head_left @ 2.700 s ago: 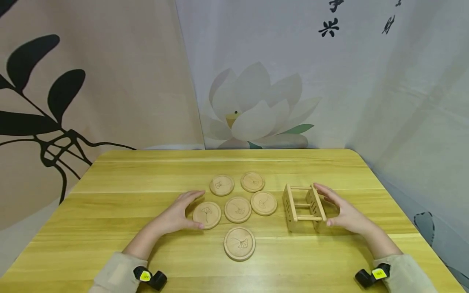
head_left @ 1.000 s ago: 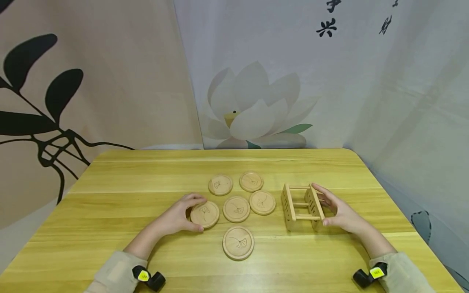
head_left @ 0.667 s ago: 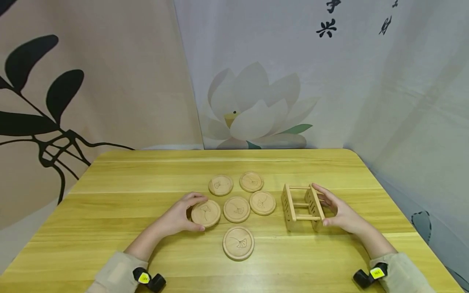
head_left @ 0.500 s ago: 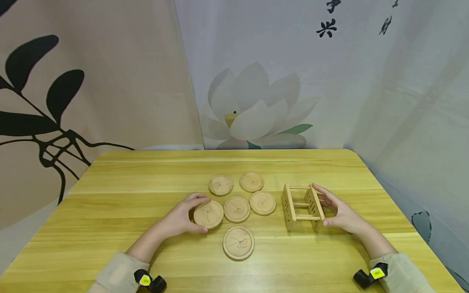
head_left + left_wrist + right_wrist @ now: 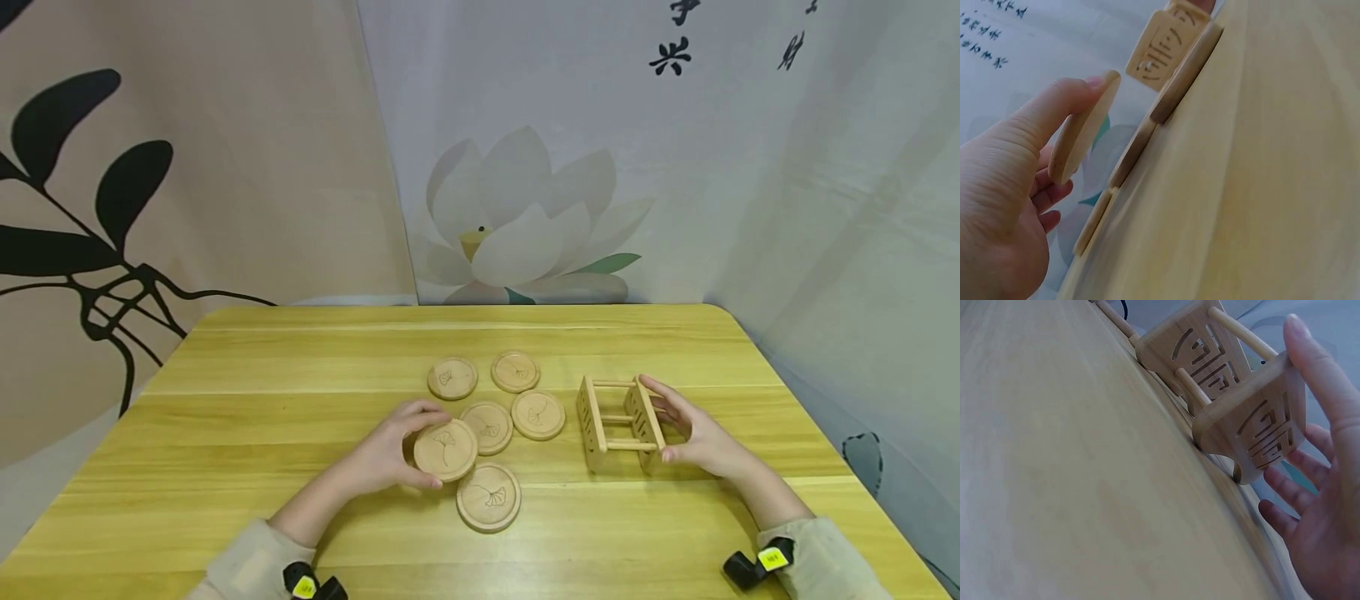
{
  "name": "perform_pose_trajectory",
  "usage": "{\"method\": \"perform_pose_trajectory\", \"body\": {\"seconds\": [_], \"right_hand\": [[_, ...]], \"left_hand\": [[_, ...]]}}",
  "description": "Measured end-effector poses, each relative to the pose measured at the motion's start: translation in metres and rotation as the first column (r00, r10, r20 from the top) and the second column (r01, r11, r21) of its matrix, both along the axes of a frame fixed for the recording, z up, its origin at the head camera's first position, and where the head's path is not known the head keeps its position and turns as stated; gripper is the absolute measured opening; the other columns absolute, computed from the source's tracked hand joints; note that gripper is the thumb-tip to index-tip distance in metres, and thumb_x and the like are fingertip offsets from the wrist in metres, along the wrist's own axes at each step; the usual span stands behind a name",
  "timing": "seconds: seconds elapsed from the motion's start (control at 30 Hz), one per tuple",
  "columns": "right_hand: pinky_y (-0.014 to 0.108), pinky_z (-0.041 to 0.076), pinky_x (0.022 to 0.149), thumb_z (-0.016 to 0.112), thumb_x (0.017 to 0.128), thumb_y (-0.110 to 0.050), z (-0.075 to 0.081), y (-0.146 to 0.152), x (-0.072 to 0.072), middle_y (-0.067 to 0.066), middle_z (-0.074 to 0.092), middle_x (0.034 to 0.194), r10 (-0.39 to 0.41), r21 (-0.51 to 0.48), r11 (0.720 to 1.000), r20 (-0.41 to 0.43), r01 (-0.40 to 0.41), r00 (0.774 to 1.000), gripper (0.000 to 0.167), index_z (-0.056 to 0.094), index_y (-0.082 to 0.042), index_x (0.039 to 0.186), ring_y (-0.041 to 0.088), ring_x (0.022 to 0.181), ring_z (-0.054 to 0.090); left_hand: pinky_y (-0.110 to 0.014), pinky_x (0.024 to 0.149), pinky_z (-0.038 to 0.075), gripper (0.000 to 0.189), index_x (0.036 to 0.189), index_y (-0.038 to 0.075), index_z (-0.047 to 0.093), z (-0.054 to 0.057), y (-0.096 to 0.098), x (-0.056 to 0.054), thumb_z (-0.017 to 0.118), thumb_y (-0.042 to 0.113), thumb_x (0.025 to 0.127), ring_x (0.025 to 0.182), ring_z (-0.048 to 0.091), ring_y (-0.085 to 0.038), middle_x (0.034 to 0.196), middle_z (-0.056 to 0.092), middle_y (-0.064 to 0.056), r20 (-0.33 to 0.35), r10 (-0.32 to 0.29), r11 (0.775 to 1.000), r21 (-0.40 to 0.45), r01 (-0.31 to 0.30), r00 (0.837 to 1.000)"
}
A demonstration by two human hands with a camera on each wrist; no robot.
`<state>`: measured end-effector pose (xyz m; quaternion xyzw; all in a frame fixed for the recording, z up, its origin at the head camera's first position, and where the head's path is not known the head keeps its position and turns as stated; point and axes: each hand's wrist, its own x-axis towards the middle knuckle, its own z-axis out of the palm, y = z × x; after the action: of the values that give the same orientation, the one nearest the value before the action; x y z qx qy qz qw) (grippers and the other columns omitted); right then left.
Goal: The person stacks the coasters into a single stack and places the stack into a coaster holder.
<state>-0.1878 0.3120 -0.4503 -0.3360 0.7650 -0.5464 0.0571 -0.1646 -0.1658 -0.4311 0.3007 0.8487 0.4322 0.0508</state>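
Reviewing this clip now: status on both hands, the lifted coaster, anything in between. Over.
Left hand pinching wooden coaster, clear of table. Right hand gripping side of wooden rack. Two flat coasters lying between.

Your left sleeve [image 5: 255, 562] and right sleeve [image 5: 828, 558] are plain pale beige cloth. At their ends you wear a left wrist camera [image 5: 331, 589] and a right wrist camera [image 5: 742, 571], both small and black, blocky at one side, rounded at the other, each bearing a yellow label [image 5: 773, 558] with dark print too small to read
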Motion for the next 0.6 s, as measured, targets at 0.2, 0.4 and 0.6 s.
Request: {"method": "perform_pose_trajectory", "body": {"seconds": [0.2,0.4,0.6], "right_hand": [[0.017,0.028,0.103,0.073,0.084,-0.039,0.000,0.000,0.000,0.005,0.019,0.157,-0.005,0.002,1.000,0.012,0.005,1.000,0.095,0.016,-0.010,0.154,0.008,0.131,0.034],[0.017,0.028,0.103,0.074,0.083,-0.040,0.001,-0.001,0.000,0.005,0.019,0.157,-0.010,0.001,1.000,0.028,0.010,1.000,0.096,0.016,-0.010,0.154,0.007,0.131,0.034],[0.017,0.029,0.103,0.073,0.084,-0.039,0.000,0.000,0.001,0.007,0.020,0.157,-0.008,0.003,1.000,0.022,0.008,1.000,0.095,0.016,-0.010,0.154,0.008,0.131,0.034]], "left_hand": [[-0.060,0.103,0.027,0.086,0.132,0.004,0.056,0.001,0.011,0.005,0.091,0.032,0.059,0.126,0.039,-0.030,0.135,0.048,-0.009,-0.015,-0.049,0.999,0.014,0.049,0.999],[-0.059,0.104,0.027,0.085,0.132,0.007,0.057,0.001,0.019,0.012,0.090,0.033,0.059,0.127,0.037,-0.029,0.136,0.047,-0.009,-0.006,-0.075,0.997,0.007,0.075,0.997],[-0.058,0.104,0.027,0.086,0.132,0.009,0.057,-0.002,0.027,0.016,0.090,0.039,0.058,0.128,0.036,-0.026,0.137,0.047,-0.004,-0.009,-0.098,0.995,-0.025,0.098,0.995]]}}
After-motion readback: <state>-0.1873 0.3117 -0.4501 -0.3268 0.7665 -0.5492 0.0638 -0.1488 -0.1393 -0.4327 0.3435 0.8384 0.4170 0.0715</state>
